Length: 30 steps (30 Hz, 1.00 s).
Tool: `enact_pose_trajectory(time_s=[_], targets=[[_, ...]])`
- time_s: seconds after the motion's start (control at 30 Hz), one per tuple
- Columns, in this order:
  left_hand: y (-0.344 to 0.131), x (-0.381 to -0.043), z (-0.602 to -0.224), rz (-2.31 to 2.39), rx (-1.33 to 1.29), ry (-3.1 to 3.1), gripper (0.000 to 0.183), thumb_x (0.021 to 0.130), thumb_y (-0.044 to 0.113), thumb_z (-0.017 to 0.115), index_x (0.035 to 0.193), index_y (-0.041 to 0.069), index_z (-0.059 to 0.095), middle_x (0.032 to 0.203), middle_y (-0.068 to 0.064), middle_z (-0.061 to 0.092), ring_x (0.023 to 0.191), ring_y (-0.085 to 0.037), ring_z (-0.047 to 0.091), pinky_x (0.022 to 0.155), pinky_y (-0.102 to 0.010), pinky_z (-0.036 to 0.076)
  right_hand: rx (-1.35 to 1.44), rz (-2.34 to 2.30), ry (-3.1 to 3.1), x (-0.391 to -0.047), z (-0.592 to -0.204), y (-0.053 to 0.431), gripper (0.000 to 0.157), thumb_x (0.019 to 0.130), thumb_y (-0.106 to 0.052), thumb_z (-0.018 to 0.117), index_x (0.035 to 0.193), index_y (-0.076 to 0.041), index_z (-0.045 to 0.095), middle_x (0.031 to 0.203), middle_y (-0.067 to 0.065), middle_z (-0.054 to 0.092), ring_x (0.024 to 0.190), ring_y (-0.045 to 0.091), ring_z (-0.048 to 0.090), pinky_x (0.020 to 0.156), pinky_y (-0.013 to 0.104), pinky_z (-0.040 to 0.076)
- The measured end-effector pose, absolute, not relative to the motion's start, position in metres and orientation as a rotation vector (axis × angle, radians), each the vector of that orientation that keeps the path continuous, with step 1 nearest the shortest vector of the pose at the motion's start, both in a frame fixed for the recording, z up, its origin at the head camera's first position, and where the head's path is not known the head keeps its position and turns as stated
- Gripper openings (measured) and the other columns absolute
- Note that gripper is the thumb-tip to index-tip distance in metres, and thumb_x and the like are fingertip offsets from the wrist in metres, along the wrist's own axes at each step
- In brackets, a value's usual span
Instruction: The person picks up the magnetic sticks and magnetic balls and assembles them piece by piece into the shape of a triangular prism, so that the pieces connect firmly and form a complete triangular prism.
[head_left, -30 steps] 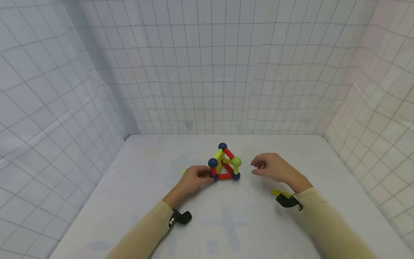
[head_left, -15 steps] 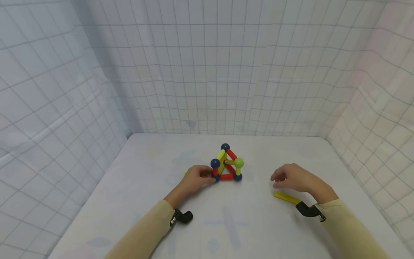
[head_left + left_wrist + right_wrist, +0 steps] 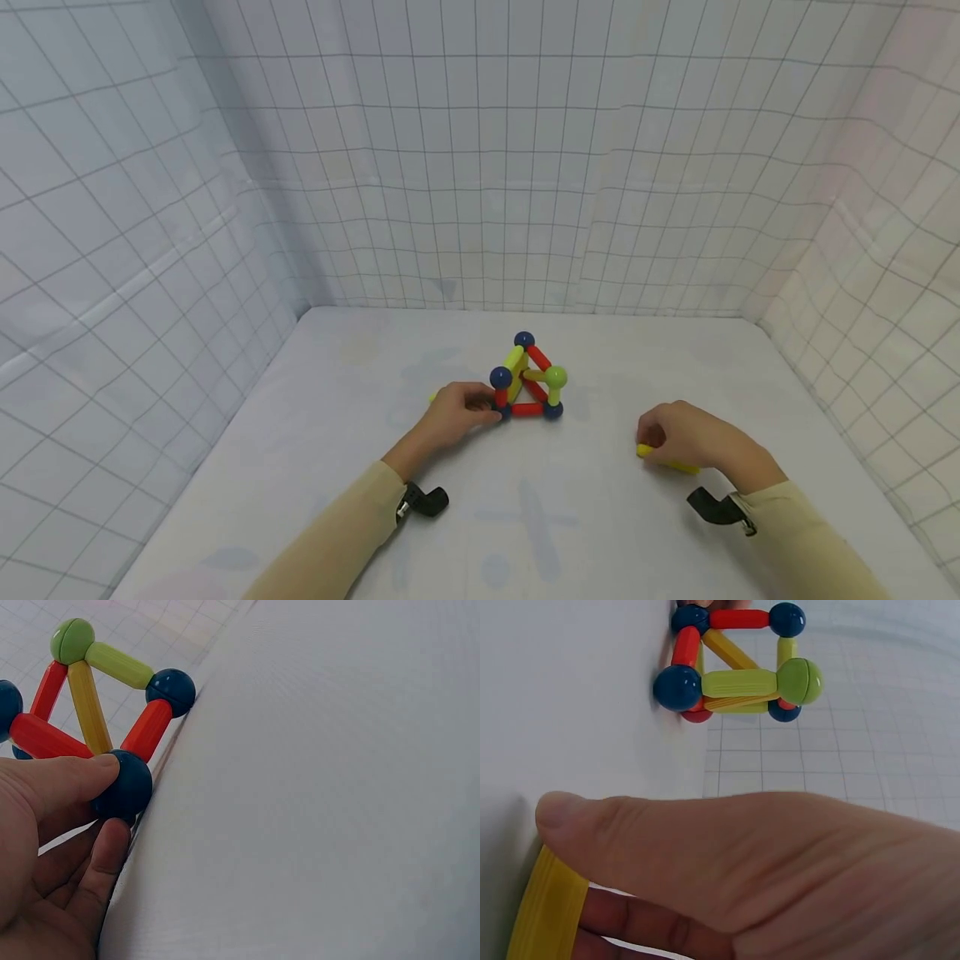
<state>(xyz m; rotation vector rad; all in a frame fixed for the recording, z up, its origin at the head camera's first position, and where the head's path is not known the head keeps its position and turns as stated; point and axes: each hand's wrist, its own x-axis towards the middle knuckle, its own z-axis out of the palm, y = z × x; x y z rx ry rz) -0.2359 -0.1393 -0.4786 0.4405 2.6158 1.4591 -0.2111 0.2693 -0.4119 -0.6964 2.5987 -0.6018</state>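
A frame of magnetic rods and balls point(image 3: 527, 409), in red, yellow, lime and dark blue, stands mid-table. My left hand point(image 3: 450, 414) pinches the dark blue ball point(image 3: 129, 787) at its lower left corner, thumb on one side and fingers on the other. Well to the right, my right hand point(image 3: 686, 433) is down at the table over a yellow magnetic rod point(image 3: 682, 467). In the right wrist view the thumb and fingers lie on either side of this slightly curved yellow rod point(image 3: 547, 907), pinching it. The hand covers part of the rod.
A yellow-green piece point(image 3: 432, 397) peeks out behind the left hand, mostly hidden. White grid-lined cloth walls point(image 3: 480, 167) enclose the white table point(image 3: 570, 533) at the back and sides. Each wrist carries a black camera mount point(image 3: 716, 506).
My right hand has moved right and down from beside the frame onto the yellow rod and now pinches it. My left hand keeps its hold on the blue ball.
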Motion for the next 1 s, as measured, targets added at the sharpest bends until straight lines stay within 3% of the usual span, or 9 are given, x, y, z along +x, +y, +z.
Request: enact_pose_trajectory(time_s=[0.6, 1.0], targets=[[-0.138, -0.235, -0.474, 1.458, 0.434, 2.61, 0.031, 0.093, 0.014, 0.086, 0.122, 0.005, 0.08, 0.099, 0.001, 0.074, 0.088, -0.015, 0.066, 0.082, -0.032, 0.056, -0.629, -0.603, 2.643, -0.212, -0.42, 0.273, 0.018, 0.083, -0.006, 0.084, 0.085, -0.02, 0.073, 0.082, -0.006, 0.062, 0.077, 0.017, 0.056, 0.068, 0.034, 0.05], [-0.139, -0.234, -0.476, 1.465, 0.435, 2.602, 0.03, 0.093, 0.015, 0.086, 0.121, 0.005, 0.079, 0.099, 0.001, 0.074, 0.087, -0.016, 0.065, 0.082, -0.034, 0.056, -0.784, -0.785, 2.721, -0.235, -0.4, 0.256, 0.012, 0.094, -0.013, 0.083, 0.105, -0.016, 0.08, 0.091, -0.008, 0.07, 0.08, 0.014, 0.062, 0.071, 0.033, 0.055]])
